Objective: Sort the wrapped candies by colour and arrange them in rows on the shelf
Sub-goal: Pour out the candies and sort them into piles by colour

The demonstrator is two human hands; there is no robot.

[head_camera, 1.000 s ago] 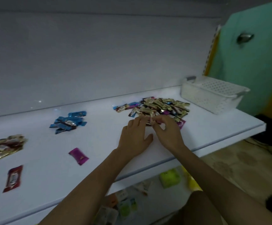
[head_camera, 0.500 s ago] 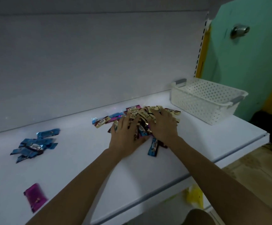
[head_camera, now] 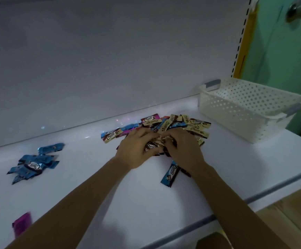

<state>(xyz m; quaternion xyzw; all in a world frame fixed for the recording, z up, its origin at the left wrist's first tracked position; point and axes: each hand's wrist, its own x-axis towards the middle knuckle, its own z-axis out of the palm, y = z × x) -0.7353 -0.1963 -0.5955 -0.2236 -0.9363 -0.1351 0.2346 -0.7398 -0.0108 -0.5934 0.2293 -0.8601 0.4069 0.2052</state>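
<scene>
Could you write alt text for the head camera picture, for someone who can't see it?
A person's left hand and right hand curl their fingers into a mixed pile of wrapped candies on a white shelf. A blue candy group lies to the left, a pink candy nearer, a white basket to the right.

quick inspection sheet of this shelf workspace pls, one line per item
surface: white shelf, grey front edge
job's things: mixed candy pile mid-shelf; blue pile to its left; stray blue candy by the right wrist; magenta candy near left
clutter: white perforated basket at the right end
grips: left hand and right hand on the mixed candy pile, fingers curled in; pinch unclear
cables: nothing seen
surroundings: green door with metal knob, right; wooden floor below
</scene>
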